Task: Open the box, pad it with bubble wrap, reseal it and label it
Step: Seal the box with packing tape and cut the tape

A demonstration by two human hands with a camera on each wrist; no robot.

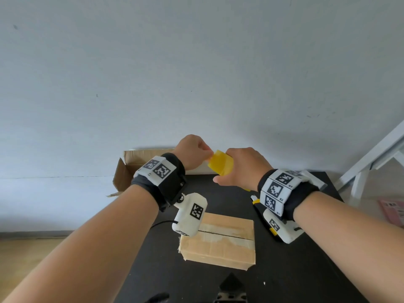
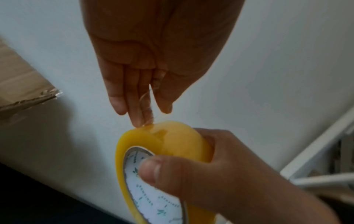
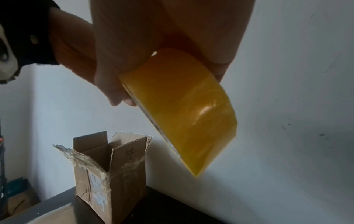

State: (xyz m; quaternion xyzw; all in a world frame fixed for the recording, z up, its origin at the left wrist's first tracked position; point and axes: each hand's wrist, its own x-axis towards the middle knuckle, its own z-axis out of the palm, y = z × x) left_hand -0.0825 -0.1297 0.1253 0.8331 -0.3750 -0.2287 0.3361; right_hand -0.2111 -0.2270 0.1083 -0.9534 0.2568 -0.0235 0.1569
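I hold a yellow roll of packing tape [image 1: 220, 164] in the air between both hands, above the back of the black table [image 1: 220, 195]. My right hand [image 1: 240, 169] grips the roll [image 2: 172, 141], thumb inside its white printed core. My left hand [image 1: 193, 152] pinches the clear loose tape end [image 2: 146, 98] at the roll's top edge, between fingers and thumb. The small cardboard box [image 1: 220, 243] lies shut on the table below my wrists, old tape along its top seam. In the right wrist view the roll [image 3: 182, 109] fills the middle.
A second cardboard box [image 1: 129, 165], open with its flaps up and old tape on it [image 3: 111, 171], stands at the table's back left by the wall. A yellow-and-white knife [image 1: 254, 201] lies under my right wrist. White furniture [image 1: 371, 162] stands to the right.
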